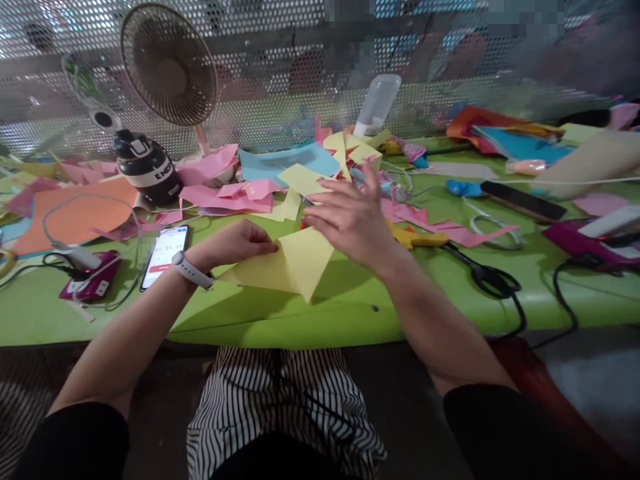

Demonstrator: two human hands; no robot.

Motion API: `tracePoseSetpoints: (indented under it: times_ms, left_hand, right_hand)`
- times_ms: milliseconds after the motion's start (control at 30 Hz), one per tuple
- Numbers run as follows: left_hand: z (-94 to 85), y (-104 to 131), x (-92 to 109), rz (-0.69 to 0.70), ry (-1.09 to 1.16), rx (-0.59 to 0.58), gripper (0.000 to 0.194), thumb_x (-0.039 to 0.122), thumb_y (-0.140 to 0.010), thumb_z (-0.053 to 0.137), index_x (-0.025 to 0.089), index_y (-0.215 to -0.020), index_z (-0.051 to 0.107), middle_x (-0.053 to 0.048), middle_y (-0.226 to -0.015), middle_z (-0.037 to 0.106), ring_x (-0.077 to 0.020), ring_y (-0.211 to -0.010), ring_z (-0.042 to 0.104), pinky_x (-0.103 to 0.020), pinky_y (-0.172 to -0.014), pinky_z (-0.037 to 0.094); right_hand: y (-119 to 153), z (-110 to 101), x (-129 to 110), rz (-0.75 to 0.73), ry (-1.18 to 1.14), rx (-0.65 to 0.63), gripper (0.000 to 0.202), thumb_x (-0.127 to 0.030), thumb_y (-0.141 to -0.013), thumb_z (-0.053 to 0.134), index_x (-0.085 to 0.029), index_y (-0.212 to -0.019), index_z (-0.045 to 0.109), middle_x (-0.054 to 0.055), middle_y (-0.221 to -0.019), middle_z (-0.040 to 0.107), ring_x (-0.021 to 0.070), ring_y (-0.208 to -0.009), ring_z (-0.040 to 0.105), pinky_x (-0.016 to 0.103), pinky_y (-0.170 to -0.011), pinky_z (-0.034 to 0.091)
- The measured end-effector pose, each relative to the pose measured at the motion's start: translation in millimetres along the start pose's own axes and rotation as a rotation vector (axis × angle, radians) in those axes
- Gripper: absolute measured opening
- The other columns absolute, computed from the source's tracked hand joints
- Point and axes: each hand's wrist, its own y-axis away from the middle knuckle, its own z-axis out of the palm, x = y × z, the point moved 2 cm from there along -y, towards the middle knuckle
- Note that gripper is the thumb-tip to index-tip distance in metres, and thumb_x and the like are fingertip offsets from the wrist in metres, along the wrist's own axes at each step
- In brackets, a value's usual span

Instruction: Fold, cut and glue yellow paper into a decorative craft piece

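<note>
A sheet of yellow paper (280,263), with a folded flap whose corner points down toward me, is raised at a tilt over the green tabletop. My left hand (240,241), with a pale watch strap on its wrist, pinches the upper edge near the middle. At the right end of the sheet is my right hand (350,220); its index finger lies along the paper's top edge and the other fingers fan out. The right thumb is hidden, and the grip there shows only in part. Just behind the sheet lie more yellow paper pieces (303,181).
A phone (165,257) and a purple power strip (93,277) lie left. A black bottle (147,170) and a fan (167,70) stand behind. Pink paper scraps (227,198), yellow-handled scissors (417,237) and black cables (495,281) surround the hands. The green table's (300,333) front edge is near my lap.
</note>
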Motion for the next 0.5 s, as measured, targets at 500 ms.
tracePoseSetpoints:
  times_ms: [500]
  left_hand:
    - [4.5,-4.0,31.9,0.143,-0.089,-0.114,0.033,0.039,-0.084,0.067,0.017,-0.059,0.065,0.003,-0.054,0.048,-0.0084,-0.049,0.036,-0.026,-0.051,0.023]
  right_hand:
    - [9.3,7.3,-10.2,-0.137,-0.12,-0.384,0.025,-0.026,-0.1,0.05,-0.021,-0.091,0.073,0.004,-0.085,0.074,0.0206,-0.084,0.065,0.05,-0.112,0.027]
